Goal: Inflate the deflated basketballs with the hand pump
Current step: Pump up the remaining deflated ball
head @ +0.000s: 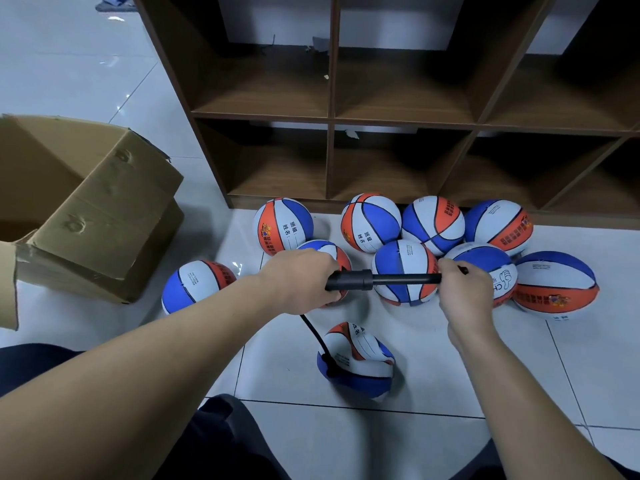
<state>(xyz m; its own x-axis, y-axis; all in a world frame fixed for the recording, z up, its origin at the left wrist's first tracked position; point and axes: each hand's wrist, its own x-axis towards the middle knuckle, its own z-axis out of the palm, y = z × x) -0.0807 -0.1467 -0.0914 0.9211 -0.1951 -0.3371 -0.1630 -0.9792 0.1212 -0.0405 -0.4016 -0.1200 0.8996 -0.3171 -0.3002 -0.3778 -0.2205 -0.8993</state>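
Observation:
A black hand pump (367,279) lies level in the air between my hands. My left hand (299,278) grips its barrel. My right hand (462,287) grips the handle at the end of the drawn-out rod. A thin black hose (313,332) drops from the barrel to a crumpled, deflated red, white and blue basketball (358,362) on the floor just in front of me. Behind the pump, several round basketballs (405,271) of the same colours lie on the tiles.
A dark wooden shelf unit (332,123) with open compartments stands behind the balls. An open cardboard box (93,209) sits on the floor at the left. One ball (195,284) lies apart beside the box. My dark-clad knees fill the bottom edge.

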